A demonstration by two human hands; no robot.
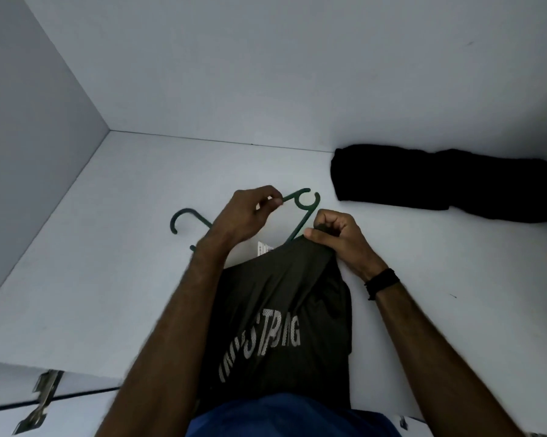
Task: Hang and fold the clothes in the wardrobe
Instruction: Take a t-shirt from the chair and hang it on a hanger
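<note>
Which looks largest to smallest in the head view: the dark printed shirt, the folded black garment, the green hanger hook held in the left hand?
1. Dark printed shirt, though it lies nearest the camera.
2. Folded black garment, farther back.
3. Green hanger hook, pinched by the left hand.

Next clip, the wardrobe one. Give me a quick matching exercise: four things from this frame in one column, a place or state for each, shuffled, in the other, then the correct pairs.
Things:
1. left hand
2. right hand
3. black garment
4. second hanger

Places or states:
A. lies folded by the back wall, at the right
B. pinches the hook of a green hanger
C. lies on the shelf, partly hidden behind the left forearm
D. grips the top edge of the dark shirt

Pairs: 1-B, 2-D, 3-A, 4-C
</note>
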